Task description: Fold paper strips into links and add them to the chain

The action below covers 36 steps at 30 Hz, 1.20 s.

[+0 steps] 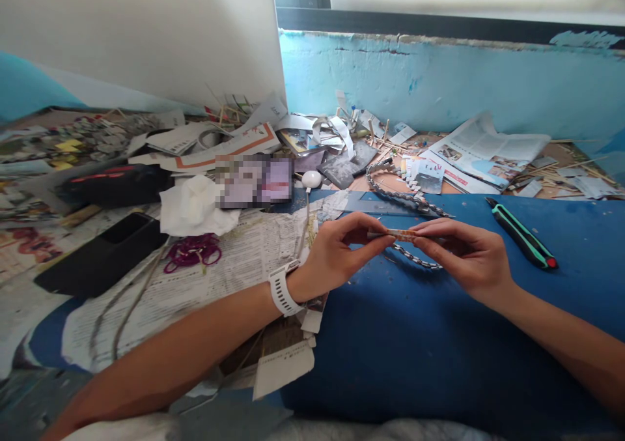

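Note:
Between my two hands is a narrow folded paper strip (404, 235), orange and white, held level above the blue mat (390, 363). My left hand (344, 249), with a white watch on the wrist, pinches its left end between thumb and fingers. At the other end, my right hand (471, 255) grips it the same way. Behind and below the fingers lies a braided chain of folded paper (390, 190), grey and white, curving across the mat; my hands hide part of it. Whether the strip joins the chain I cannot tell.
A green and black utility knife (525, 236) lies right of my right hand. Newspaper (180, 298), purple bands (193, 253), a crumpled tissue (195, 206) and a black case (105, 255) are on the left. Paper scraps and thin sticks line the blue wall (439, 76).

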Each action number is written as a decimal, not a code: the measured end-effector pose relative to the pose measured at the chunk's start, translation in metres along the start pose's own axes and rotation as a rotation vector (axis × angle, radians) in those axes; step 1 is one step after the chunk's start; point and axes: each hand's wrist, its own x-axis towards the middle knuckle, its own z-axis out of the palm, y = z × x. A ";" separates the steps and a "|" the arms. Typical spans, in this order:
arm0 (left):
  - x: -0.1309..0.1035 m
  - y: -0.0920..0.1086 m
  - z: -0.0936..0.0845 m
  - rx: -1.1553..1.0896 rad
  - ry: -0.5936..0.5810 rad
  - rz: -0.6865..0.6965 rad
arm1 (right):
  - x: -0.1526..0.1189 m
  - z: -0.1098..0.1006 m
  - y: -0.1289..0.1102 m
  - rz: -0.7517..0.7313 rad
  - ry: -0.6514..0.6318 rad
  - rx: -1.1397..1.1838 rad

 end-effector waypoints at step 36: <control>0.000 0.009 0.001 -0.151 -0.028 -0.117 | -0.002 0.002 -0.007 0.144 -0.014 0.077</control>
